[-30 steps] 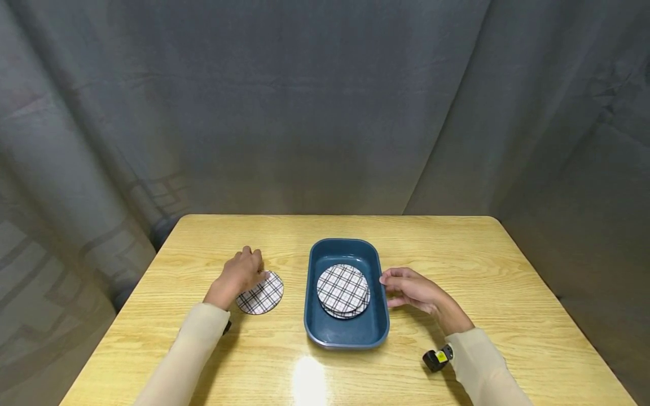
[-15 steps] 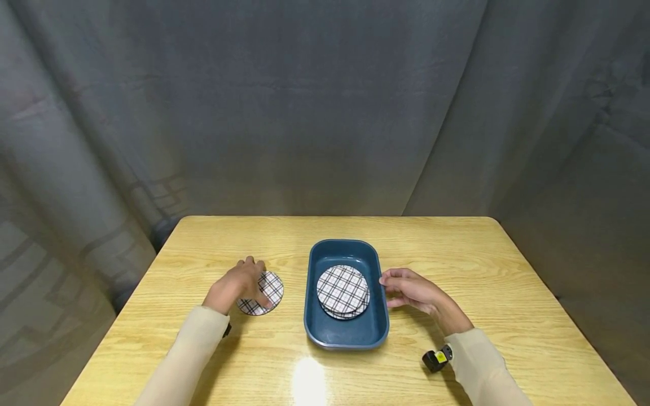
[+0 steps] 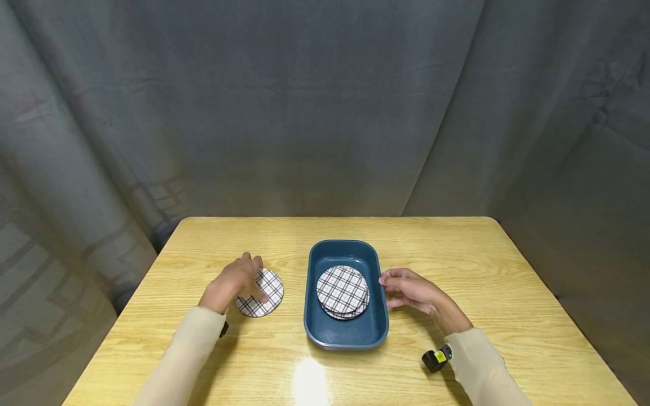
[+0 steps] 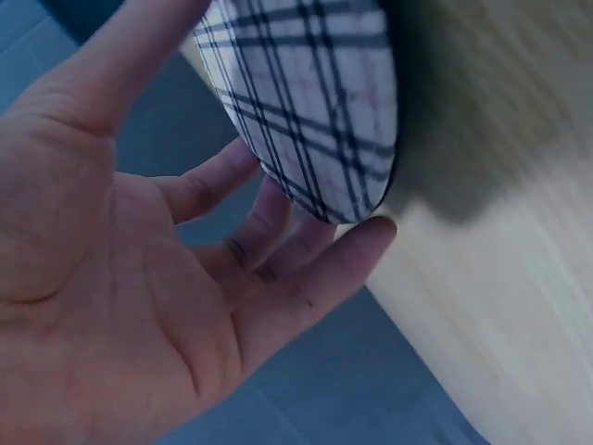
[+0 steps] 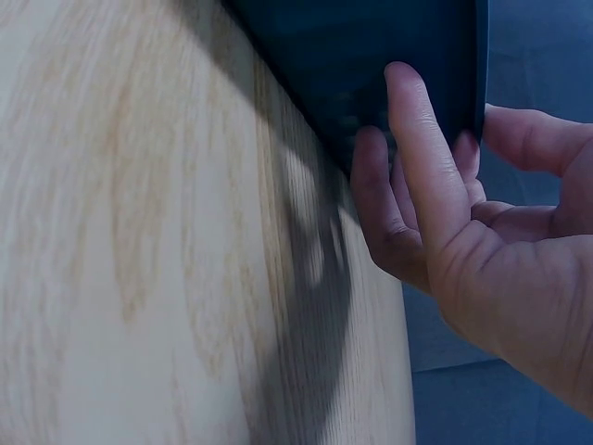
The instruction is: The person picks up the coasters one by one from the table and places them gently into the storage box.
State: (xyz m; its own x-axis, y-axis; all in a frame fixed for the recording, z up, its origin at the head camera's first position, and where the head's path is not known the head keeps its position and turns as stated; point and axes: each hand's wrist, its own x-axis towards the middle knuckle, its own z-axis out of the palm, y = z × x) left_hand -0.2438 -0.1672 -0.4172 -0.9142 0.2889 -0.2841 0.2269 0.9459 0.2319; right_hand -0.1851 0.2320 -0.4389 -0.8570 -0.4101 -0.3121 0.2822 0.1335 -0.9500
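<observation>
A round plaid coaster (image 3: 266, 293) lies on the wooden table left of a dark blue tray (image 3: 345, 243). My left hand (image 3: 251, 282) grips its left edge. In the left wrist view the coaster (image 4: 306, 102) is tipped up off the wood, with my fingers (image 4: 296, 269) under its rim and my thumb over its top. A stack of similar plaid coasters (image 3: 342, 290) sits inside the tray. My right hand (image 3: 393, 287) is at the tray's right side. Its nearly straight fingers (image 5: 417, 148) rest against the tray's outer wall (image 5: 371, 56), the thumb by the rim.
The light wooden table (image 3: 457, 254) stands before a grey curtain that closes off the back and both sides. A small black device with a yellow label (image 3: 437, 358) sits at my right wrist. Bare wood lies in front of the tray and to the far right.
My left hand has drawn back a little over the loose coaster, taken hold of its edge and tipped it up. The right hand and the tray have stayed put.
</observation>
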